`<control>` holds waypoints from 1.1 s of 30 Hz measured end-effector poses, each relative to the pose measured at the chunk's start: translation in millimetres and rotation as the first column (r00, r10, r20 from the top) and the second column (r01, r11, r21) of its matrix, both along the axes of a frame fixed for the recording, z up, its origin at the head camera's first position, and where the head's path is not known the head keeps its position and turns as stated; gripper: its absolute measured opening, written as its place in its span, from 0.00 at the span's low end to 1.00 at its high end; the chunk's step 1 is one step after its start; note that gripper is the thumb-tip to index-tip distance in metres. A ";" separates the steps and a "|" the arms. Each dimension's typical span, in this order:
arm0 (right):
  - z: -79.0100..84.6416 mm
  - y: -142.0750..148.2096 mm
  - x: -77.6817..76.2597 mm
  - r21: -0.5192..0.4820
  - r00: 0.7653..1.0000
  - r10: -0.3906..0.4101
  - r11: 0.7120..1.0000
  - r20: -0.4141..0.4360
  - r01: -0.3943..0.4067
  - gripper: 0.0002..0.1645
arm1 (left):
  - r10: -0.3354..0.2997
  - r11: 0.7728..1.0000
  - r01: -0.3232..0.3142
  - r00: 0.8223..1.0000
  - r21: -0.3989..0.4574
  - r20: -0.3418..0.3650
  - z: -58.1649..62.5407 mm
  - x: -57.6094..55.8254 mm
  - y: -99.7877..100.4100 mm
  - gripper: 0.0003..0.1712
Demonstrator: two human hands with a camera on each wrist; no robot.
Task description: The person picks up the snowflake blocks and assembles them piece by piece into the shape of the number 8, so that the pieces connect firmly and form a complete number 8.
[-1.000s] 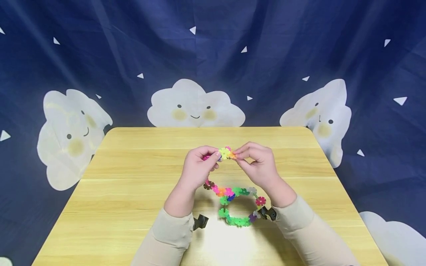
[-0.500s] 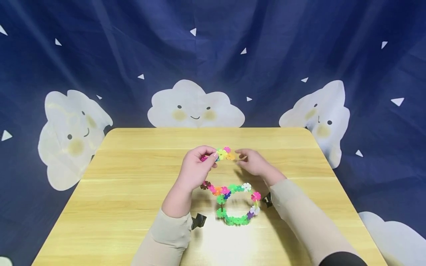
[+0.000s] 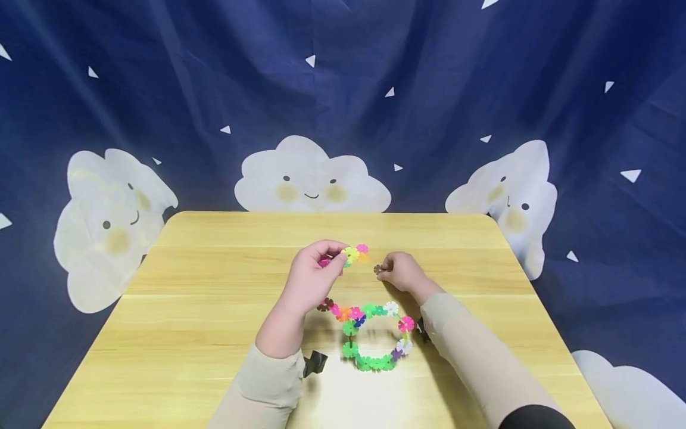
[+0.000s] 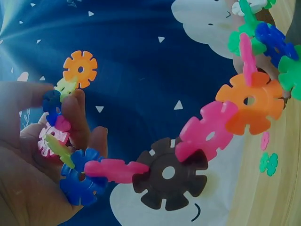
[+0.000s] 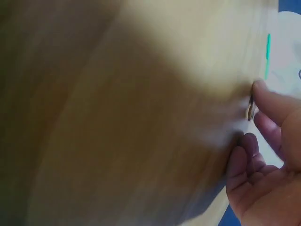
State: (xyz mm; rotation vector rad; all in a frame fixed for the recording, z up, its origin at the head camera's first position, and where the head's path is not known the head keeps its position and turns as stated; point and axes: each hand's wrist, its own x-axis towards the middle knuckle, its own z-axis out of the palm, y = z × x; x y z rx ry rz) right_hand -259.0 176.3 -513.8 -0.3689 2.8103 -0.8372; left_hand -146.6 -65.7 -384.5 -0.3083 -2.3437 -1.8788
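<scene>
A chain of colourful notched plastic snowflake discs [image 3: 345,313] runs from a loop on the table up to my left hand [image 3: 317,269]. My left thumb and fingers pinch its raised end, around a yellow-green disc [image 4: 66,86] and a blue disc [image 4: 52,101]. An orange disc [image 4: 80,69] sticks out past the fingertips, and a pink disc [image 3: 362,248] sits beside it in the head view. Farther along hangs a dark brown disc [image 4: 169,173]. To the right, close over the table, my right hand [image 3: 403,273] pinches a small brown snowflake disc [image 3: 378,269] at its edge.
The loop of mostly green discs [image 3: 375,363] lies in front, between the forearms. Dark wrist-camera mounts [image 3: 315,363] stick out from the sleeves. The wooden table [image 3: 214,280] ends at a blue curtain [image 3: 343,107] with printed clouds.
My right hand has let go near the orange disc, moved right and down to the table, and now pinches a brown disc. My left hand keeps the chain raised. The head view has tilted slightly up.
</scene>
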 end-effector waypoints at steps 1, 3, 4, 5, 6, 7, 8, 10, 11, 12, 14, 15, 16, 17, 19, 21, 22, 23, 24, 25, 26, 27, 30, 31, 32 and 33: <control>0.2 1.5 0.3 0.004 1.000 -0.028 1.000 0.001 0.028 0.12 | 0.002 1.000 -0.002 1.000 -0.002 -0.004 0.2 0.0 0.0 0.09; 0.1 4.0 0.2 0.000 0.999 -0.050 0.999 0.006 0.050 0.17 | -0.001 1.000 0.001 1.000 -0.005 -0.013 0.6 0.1 -0.1 0.09; 0.1 4.7 -0.1 -0.001 0.999 -0.049 0.999 0.009 0.049 0.21 | -0.003 1.000 0.003 1.000 -0.005 -0.018 0.3 -0.2 0.0 0.08; 0.3 5.1 -0.6 0.004 0.999 -0.038 0.999 0.005 0.038 0.25 | -0.006 1.000 0.006 1.000 -0.001 -0.022 0.1 -0.3 0.0 0.08; 0.1 5.2 -1.1 0.007 1.000 -0.023 1.000 0.002 0.023 0.27 | -0.008 1.000 0.008 1.000 0.001 -0.027 0.4 -0.3 0.2 0.08; -0.3 4.9 -1.8 0.008 1.000 -0.015 1.000 0.004 0.015 0.28 | -0.010 1.000 0.011 1.000 0.006 -0.029 0.3 -0.4 0.4 0.08; -0.4 4.7 -2.0 0.013 1.000 -0.004 1.000 0.003 0.004 0.26 | -0.013 1.000 0.013 0.999 0.007 -0.034 0.0 -0.5 0.6 0.07; -0.8 4.1 -2.0 0.018 1.000 -0.002 1.000 0.013 0.002 0.20 | -0.013 1.000 0.014 0.999 0.014 -0.039 -0.5 -0.3 1.1 0.07; -1.1 4.5 -2.1 0.016 1.000 -0.007 1.000 0.018 0.006 0.17 | -0.015 1.000 0.016 0.999 0.016 -0.042 -0.7 -0.2 1.3 0.07; -1.4 5.3 -1.8 0.000 0.999 -0.018 1.000 0.033 0.018 0.14 | -0.016 1.000 0.017 0.999 0.017 -0.043 -1.0 -0.1 1.6 0.07; -0.4 8.0 -0.8 -0.028 0.998 -0.039 0.999 0.054 0.040 0.09 | -0.016 1.000 0.017 0.999 0.018 -0.048 -1.2 0.1 2.0 0.06; 0.3 9.8 -0.4 -0.038 0.997 -0.049 0.998 0.056 0.052 0.08 | -0.016 1.000 0.018 0.999 0.021 -0.050 -1.7 -0.1 2.1 0.06; 1.6 11.9 0.4 -0.047 0.997 -0.060 0.997 0.053 0.063 0.07 | -0.017 1.000 0.018 0.998 0.022 -0.053 -2.3 -0.4 2.1 0.05; 3.7 14.1 1.6 -0.061 0.996 -0.072 0.995 0.043 0.074 0.07 | -0.018 1.000 0.019 0.998 0.022 -0.055 -2.4 -0.4 2.1 0.05; 11.3 16.9 5.6 -0.099 0.993 -0.115 0.988 0.004 0.115 0.07 | -0.019 1.000 0.020 0.998 0.022 -0.059 -2.5 -0.5 2.2 0.04; 23.5 17.5 12.1 -0.188 0.986 -0.160 0.971 -0.056 0.147 0.04 | -0.018 1.000 0.019 0.998 0.022 -0.065 -3.0 -1.2 2.2 0.04; 31.3 16.7 16.3 -0.253 0.980 -0.177 0.956 -0.087 0.150 0.02 | -0.015 1.000 0.016 0.998 0.020 -0.067 -2.6 -1.2 2.1 0.03; 39.8 15.4 20.9 -0.327 0.975 -0.187 0.934 -0.116 0.141 0.01 | -0.012 1.000 0.014 0.998 0.020 -0.069 -2.1 -1.1 2.1 0.03; 48.2 13.7 25.8 -0.405 0.971 -0.189 0.907 -0.146 0.116 0.02 | -0.007 1.000 0.009 0.998 0.020 -0.069 -2.1 -1.3 2.0 0.03; 56.4 11.5 31.0 -0.481 0.968 -0.182 0.873 -0.174 0.077 0.03 | -0.002 1.000 0.004 0.998 0.020 -0.069 -2.1 -1.5 1.6 0.03; 64.2 9.2 37.0 -0.555 0.964 -0.172 0.831 -0.202 0.032 0.04 | 0.003 1.000 -0.002 0.998 0.020 -0.068 -2.2 -1.6 1.3 0.02; 71.1 7.0 43.0 -0.617 0.961 -0.158 0.787 -0.227 -0.016 0.04 | 0.009 1.000 -0.008 0.998 0.020 -0.065 -1.8 -1.3 1.0 0.02; 87.0 1.1 61.3 -0.737 0.949 -0.114 0.659 -0.292 -0.148 0.04 | 0.022 1.000 -0.021 0.998 0.023 -0.062 -2.5 -1.6 0.7 0.02; 91.1 -0.6 66.9 -0.760 0.945 -0.102 0.625 -0.310 -0.181 0.04 | 0.025 0.999 -0.023 0.998 0.028 -0.065 -2.6 -1.8 0.7 0.02; 94.5 -2.2 72.2 -0.774 0.941 -0.092 0.598 -0.326 -0.210 0.05 | 0.028 0.999 -0.026 0.997 0.033 -0.068 -2.6 -1.8 0.8 0.02; 97.8 -4.1 76.8 -0.786 0.938 -0.080 0.572 -0.338 -0.234 0.06 | 0.032 0.999 -0.030 0.997 0.039 -0.073 -2.4 -1.8 0.9 0.02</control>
